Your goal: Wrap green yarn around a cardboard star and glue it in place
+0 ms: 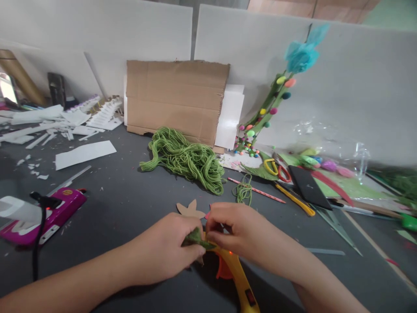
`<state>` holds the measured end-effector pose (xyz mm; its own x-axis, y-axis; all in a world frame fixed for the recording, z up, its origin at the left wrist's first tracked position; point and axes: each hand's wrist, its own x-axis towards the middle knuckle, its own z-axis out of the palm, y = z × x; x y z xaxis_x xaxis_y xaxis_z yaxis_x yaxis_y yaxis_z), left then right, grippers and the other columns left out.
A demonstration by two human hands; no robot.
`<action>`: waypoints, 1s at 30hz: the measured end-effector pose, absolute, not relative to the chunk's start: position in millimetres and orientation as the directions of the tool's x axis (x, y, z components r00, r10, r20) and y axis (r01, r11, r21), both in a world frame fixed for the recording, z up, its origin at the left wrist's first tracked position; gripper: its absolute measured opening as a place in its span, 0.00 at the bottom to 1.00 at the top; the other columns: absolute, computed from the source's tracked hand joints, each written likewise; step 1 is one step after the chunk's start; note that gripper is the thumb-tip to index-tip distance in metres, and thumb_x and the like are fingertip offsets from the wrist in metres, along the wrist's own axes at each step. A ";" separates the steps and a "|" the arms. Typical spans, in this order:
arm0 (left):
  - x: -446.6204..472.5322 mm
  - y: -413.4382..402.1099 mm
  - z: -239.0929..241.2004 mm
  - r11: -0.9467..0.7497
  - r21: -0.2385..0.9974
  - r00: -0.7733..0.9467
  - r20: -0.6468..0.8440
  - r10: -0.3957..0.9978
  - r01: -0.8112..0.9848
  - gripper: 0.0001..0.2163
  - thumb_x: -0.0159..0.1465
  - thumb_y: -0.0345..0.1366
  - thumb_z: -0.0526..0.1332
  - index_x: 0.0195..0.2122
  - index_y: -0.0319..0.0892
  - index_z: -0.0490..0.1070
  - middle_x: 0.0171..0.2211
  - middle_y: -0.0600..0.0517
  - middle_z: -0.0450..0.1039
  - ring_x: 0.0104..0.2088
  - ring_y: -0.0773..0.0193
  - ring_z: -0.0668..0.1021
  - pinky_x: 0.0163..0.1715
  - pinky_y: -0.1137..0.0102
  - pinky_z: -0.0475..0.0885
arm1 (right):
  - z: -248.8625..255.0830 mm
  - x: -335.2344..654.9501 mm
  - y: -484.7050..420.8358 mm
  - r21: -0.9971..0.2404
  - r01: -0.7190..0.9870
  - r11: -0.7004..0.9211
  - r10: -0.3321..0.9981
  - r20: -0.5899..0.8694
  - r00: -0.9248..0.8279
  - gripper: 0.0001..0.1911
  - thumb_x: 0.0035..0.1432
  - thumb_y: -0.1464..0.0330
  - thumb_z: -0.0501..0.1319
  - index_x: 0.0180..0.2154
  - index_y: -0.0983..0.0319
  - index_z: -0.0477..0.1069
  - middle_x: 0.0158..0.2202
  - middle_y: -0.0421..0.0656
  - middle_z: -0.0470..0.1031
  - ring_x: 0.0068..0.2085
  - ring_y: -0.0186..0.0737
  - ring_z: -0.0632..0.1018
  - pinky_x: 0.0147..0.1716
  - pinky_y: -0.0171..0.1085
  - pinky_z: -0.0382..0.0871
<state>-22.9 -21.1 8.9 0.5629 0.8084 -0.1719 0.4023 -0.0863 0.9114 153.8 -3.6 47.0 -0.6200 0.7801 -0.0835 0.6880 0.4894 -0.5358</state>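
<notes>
My left hand point(177, 245) pinches a small dark green piece point(194, 238) between thumb and fingers; whether it is yarn or cloth I cannot tell. Right beside it, my right hand point(233, 228) has its fingers curled and closed, and what they hold is hidden. A yellow glue gun point(239, 278) with an orange trigger lies under the right hand, its small light lit and its nozzle hidden by the hands. Just beyond the fingers shows a brown cardboard flower shape point(191, 210), partly covered by the left hand.
A heap of green yarn point(189, 161) lies before a cardboard sheet point(176, 98). To the right are a small yarn coil point(243, 191), a striped pencil point(260, 191), scissors point(276, 168) and a yellow cutter point(296, 200). A magenta power strip point(67, 208) and paper scraps are left.
</notes>
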 end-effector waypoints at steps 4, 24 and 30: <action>-20.5 -20.9 5.2 -0.332 0.801 0.538 0.015 0.843 0.498 0.06 0.56 0.28 0.54 0.24 0.43 0.65 0.25 0.54 0.71 0.28 0.63 0.72 0.29 0.72 0.62 | 38.6 144.0 -13.5 -0.319 0.801 0.507 0.842 -0.015 -0.539 0.08 0.51 0.76 0.59 0.22 0.63 0.68 0.23 0.37 0.67 0.24 0.31 0.68 0.22 0.30 0.54; -23.8 -14.2 14.3 0.249 0.965 0.330 -0.207 0.921 -0.087 0.06 0.58 0.36 0.60 0.30 0.42 0.62 0.17 0.58 0.70 0.19 0.71 0.70 0.23 0.75 0.67 | 39.4 141.9 -16.7 -0.744 0.604 0.284 0.918 0.029 -0.396 0.09 0.58 0.72 0.53 0.28 0.61 0.69 0.22 0.34 0.69 0.24 0.31 0.68 0.24 0.29 0.59; -28.8 -14.7 17.9 0.250 0.968 0.520 -0.213 0.827 -0.001 0.05 0.56 0.34 0.60 0.27 0.41 0.63 0.16 0.58 0.68 0.18 0.71 0.71 0.20 0.76 0.66 | 47.5 151.7 -5.6 -0.756 0.539 0.372 0.838 0.023 -0.545 0.09 0.55 0.77 0.56 0.27 0.62 0.70 0.23 0.34 0.67 0.25 0.29 0.68 0.24 0.27 0.58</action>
